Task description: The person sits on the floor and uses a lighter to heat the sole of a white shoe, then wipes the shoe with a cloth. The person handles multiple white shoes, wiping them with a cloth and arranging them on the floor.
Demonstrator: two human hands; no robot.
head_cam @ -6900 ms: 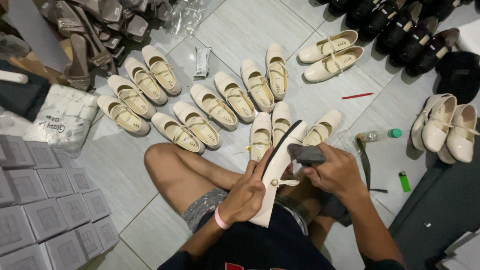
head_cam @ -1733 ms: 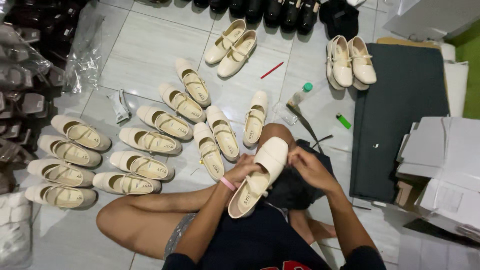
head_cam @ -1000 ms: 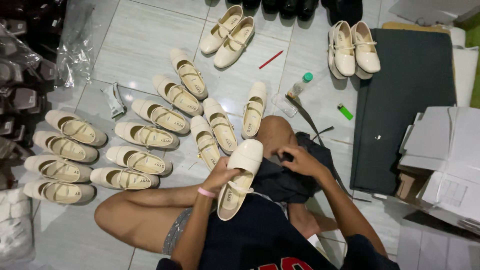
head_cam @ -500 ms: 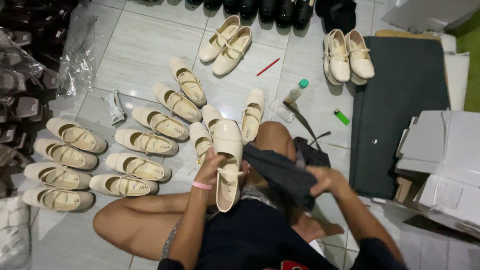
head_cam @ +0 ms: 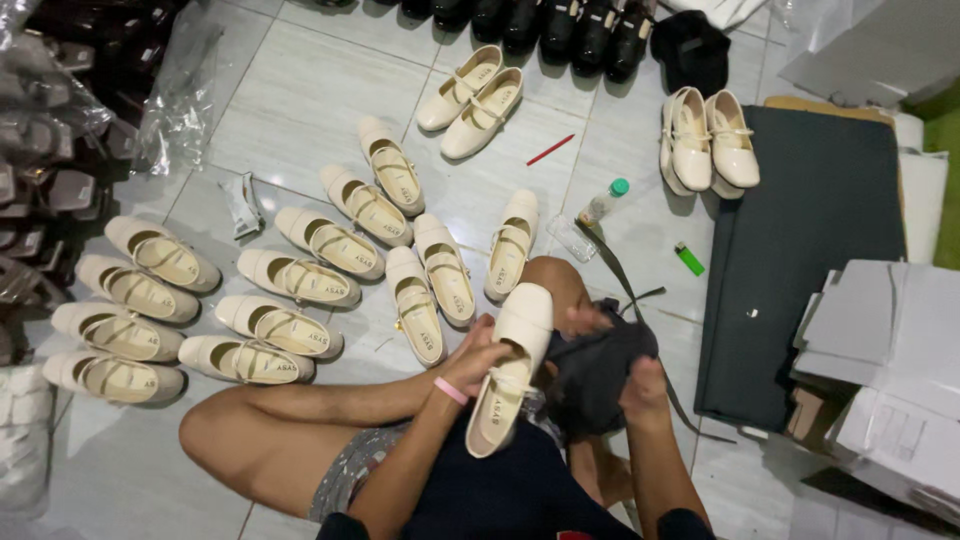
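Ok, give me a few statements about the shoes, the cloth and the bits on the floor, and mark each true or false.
1. The left hand holds a cream shoe. True.
2. The right hand grips a dark cloth. True.
3. The lighter on the floor is red. False: it is green.
4. The small bottle has a green cap. True.
5. The black shoes sit beside the person's knee. False: they line the far edge of the floor.

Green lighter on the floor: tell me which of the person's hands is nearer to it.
Right. The right hand, gripping the dark cloth, lies below-left of the green lighter; the left hand holds the cream shoe farther left.
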